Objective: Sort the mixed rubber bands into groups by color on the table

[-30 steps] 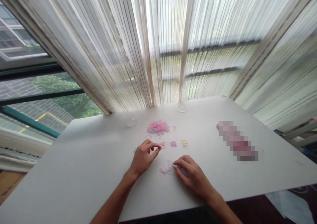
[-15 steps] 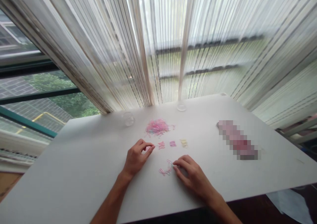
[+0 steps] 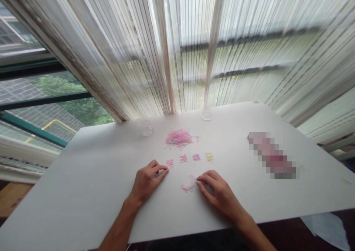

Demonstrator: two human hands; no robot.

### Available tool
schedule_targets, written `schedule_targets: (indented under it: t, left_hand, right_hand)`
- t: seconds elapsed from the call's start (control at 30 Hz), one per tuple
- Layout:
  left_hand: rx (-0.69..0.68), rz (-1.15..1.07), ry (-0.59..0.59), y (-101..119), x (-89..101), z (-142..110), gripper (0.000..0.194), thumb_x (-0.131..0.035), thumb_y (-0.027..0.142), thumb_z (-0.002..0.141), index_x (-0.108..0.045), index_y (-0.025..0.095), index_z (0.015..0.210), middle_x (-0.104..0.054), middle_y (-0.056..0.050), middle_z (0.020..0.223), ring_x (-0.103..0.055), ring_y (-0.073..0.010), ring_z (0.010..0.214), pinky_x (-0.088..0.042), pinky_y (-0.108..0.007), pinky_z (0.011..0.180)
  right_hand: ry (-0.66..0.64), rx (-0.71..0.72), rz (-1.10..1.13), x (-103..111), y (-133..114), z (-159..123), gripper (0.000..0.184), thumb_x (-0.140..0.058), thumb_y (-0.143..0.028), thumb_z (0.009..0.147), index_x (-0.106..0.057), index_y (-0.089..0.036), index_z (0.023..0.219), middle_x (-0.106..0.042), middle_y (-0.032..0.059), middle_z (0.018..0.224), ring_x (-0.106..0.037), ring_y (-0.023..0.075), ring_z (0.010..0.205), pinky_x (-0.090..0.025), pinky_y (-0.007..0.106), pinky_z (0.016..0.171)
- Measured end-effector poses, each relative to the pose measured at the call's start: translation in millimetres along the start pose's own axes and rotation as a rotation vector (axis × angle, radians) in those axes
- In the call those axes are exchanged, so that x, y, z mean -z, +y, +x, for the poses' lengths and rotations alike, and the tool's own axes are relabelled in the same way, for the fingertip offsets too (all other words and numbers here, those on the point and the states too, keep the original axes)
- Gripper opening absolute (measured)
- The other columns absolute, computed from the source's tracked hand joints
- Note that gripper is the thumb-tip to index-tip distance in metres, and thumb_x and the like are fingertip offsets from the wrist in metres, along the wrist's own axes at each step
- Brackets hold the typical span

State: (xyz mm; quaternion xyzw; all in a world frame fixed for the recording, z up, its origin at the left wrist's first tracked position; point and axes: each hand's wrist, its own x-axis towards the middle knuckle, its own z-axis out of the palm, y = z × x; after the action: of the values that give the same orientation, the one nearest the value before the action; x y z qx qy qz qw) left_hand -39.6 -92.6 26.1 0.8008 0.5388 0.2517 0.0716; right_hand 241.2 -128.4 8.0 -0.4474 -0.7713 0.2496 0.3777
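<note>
Four small groups of thin, coloured rubber bands lie in a row: pink bands [image 3: 170, 163], red-pink bands [image 3: 183, 158], purple bands [image 3: 196, 157] and pale yellow bands [image 3: 209, 156]. My left hand [image 3: 148, 178] rests at the row's left end, thumb and index fingertip pinched together by the pink group; anything between them is too small to make out. Closer to me is a loose cluster of pink and pale bands [image 3: 188, 187]. The fingertips of my right hand [image 3: 219, 191] close on a pale bluish band at this cluster's right edge.
Behind the row sits a heap of mixed pink bands [image 3: 180, 137]. Toward the window stand a clear round container [image 3: 146, 129] and a clear lid [image 3: 206, 116]. A blurred-out, long pinkish object [image 3: 270, 154] lies on the right of the white table [image 3: 94, 177]. String curtains hang behind.
My left hand has drawn back left and toward me, uncovering the pink group at the row's left end. My right hand stays at the loose cluster. The whole view has shifted slightly.
</note>
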Motion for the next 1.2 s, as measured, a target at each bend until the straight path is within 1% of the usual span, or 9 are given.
schedule_targets:
  t: [0.27, 0.47, 0.67, 0.8, 0.9, 1.0, 1.2]
  left_hand:
    - [0.027, 0.0, -0.013, 2.2, -0.2, 0.2, 0.025, -0.055, 0.036, 0.093, -0.077, 0.023, 0.091, -0.062, 0.0, 0.075, -0.055, -0.0091, 0.057, -0.042, -0.021, 0.058]
    - [0.055, 0.007, -0.021, 5.7, 4.1, 1.1, 0.02, -0.059, 0.032, 0.089, -0.076, 0.024, 0.094, -0.063, 0.001, 0.076, -0.057, -0.0094, 0.059, -0.042, -0.021, 0.058]
    - [0.084, 0.026, -0.025, 10.2, 2.5, 1.9, 0.02, -0.058, 0.03, 0.088, -0.076, 0.023, 0.089, -0.064, 0.0, 0.075, -0.054, -0.009, 0.057, -0.04, -0.021, 0.057]
    - [0.067, 0.003, -0.031, 10.7, 0.0, 2.1, 0.02, -0.056, 0.026, 0.089, -0.076, 0.022, 0.087, -0.064, 0.0, 0.076, -0.055, -0.009, 0.058, -0.041, -0.021, 0.059]
    - [0.054, -0.018, -0.034, 10.4, -0.6, 1.9, 0.018, -0.057, 0.023, 0.087, -0.075, 0.023, 0.088, -0.065, 0.0, 0.076, -0.057, -0.0095, 0.06, -0.042, -0.021, 0.059]
    - [0.07, -0.032, -0.037, 11.2, 0.1, 1.9, 0.016, -0.059, 0.021, 0.085, -0.074, 0.023, 0.086, -0.064, 0.001, 0.076, -0.058, -0.0101, 0.061, -0.042, -0.021, 0.06]
    - [0.085, -0.04, -0.042, 14.1, 1.5, 2.8, 0.015, -0.059, 0.02, 0.084, -0.073, 0.022, 0.085, -0.064, 0.001, 0.075, -0.059, -0.0105, 0.063, -0.043, -0.021, 0.061]
  right_hand:
    - [-0.005, -0.004, -0.017, -0.5, 1.9, -0.7, 0.014, -0.051, -0.021, 0.096, -0.065, -0.023, 0.101, -0.063, 0.0079, 0.095, -0.063, 0.0213, 0.088, -0.057, 0.036, 0.077]
    - [-0.019, -0.023, -0.031, 1.8, -0.2, -0.1, 0.014, -0.051, -0.022, 0.097, -0.065, -0.023, 0.1, -0.063, 0.0075, 0.094, -0.064, 0.0213, 0.088, -0.057, 0.035, 0.077]
    - [-0.012, -0.014, -0.046, 3.0, -2.0, 0.8, 0.014, -0.051, -0.023, 0.097, -0.065, -0.023, 0.099, -0.064, 0.0081, 0.093, -0.064, 0.0219, 0.087, -0.057, 0.036, 0.076]
    - [-0.01, -0.015, -0.046, 2.2, -0.8, 0.2, 0.014, -0.051, -0.023, 0.097, -0.065, -0.023, 0.099, -0.064, 0.0079, 0.093, -0.064, 0.022, 0.088, -0.057, 0.036, 0.076]
    - [-0.022, -0.022, -0.04, 1.7, 0.0, -0.5, 0.014, -0.051, -0.023, 0.097, -0.064, -0.023, 0.1, -0.063, 0.0078, 0.094, -0.064, 0.022, 0.089, -0.057, 0.036, 0.077]
    - [-0.03, -0.027, -0.04, 1.5, 0.3, -0.8, 0.014, -0.05, -0.023, 0.097, -0.064, -0.023, 0.1, -0.063, 0.0075, 0.095, -0.063, 0.0217, 0.089, -0.056, 0.036, 0.078]
    - [-0.026, -0.028, -0.035, 1.4, 0.4, -0.2, 0.014, -0.05, -0.023, 0.097, -0.064, -0.023, 0.1, -0.062, 0.0075, 0.095, -0.063, 0.0215, 0.089, -0.056, 0.036, 0.078]
